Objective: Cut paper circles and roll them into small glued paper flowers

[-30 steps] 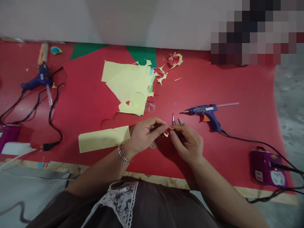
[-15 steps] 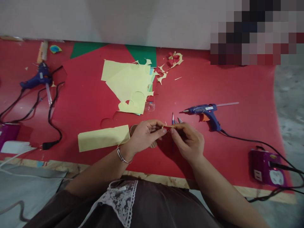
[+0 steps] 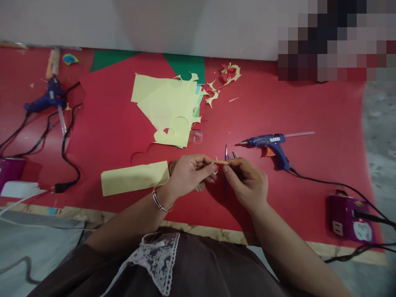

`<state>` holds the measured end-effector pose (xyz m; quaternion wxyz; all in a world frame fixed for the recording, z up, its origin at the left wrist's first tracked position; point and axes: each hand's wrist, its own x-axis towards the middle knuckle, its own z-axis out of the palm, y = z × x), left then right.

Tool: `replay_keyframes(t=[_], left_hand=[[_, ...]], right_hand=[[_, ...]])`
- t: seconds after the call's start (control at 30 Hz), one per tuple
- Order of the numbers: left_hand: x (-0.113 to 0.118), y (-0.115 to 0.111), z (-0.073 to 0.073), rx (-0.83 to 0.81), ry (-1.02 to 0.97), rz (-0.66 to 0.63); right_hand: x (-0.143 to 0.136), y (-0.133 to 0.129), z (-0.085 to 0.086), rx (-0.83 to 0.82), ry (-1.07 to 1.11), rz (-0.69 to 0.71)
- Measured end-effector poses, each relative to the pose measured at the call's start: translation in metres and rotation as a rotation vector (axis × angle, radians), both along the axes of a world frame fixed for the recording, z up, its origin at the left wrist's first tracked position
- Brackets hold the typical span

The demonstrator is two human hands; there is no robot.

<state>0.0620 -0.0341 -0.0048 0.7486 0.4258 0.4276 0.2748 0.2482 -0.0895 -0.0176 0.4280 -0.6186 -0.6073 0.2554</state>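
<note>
Between my two hands is a small red and yellow paper piece [image 3: 220, 162]. My left hand [image 3: 193, 175] is closed, pinching its left side between thumb and fingers. On the other side, my right hand [image 3: 247, 181] is closed too, with thumb and forefinger at the piece's right end. A thin blue pen-like tool [image 3: 226, 153] lies on the table just beyond the hands, beside grey pointed tips [image 3: 235, 155] partly covered by my right hand. Under my left hand a brown round object [image 3: 173, 166] shows only in part.
A blue glue gun [image 3: 266, 142] lies to the right, its cord near a purple box [image 3: 351, 218]. Another glue gun [image 3: 51, 97] lies left among black cables. Yellow paper sheets [image 3: 163, 99], a folded yellow strip [image 3: 134, 178] and paper scraps [image 3: 213, 99] lie on the red table.
The paper piece has tilted in my fingers, so more of its yellow side shows. My right hand has shifted very slightly to the right. The view has moved a little.
</note>
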Motion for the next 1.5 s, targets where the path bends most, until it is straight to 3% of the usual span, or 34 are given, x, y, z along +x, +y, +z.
replay_keyframes(t=[0.23, 0.53, 0.77, 1.0, 1.27, 1.5], left_hand=[[0.000, -0.002, 0.001, 0.023, -0.006, 0.015], [-0.001, 0.000, 0.008, -0.098, 0.063, -0.040], [0.001, -0.002, 0.010, -0.018, 0.042, 0.000], [0.004, -0.003, 0.014, -0.058, 0.080, 0.011], [-0.002, -0.004, 0.012, 0.153, 0.136, -0.033], [-0.008, 0.000, 0.012, 0.097, 0.146, -0.083]], right_hand=[[-0.002, 0.000, 0.002, 0.008, -0.015, 0.003], [-0.003, 0.002, 0.006, 0.040, -0.017, 0.022], [-0.003, 0.001, 0.007, 0.034, -0.009, 0.047], [-0.003, 0.002, 0.006, 0.016, -0.017, 0.071], [-0.002, 0.006, 0.011, -0.031, -0.029, 0.102], [-0.001, 0.006, 0.013, -0.052, 0.020, 0.106]])
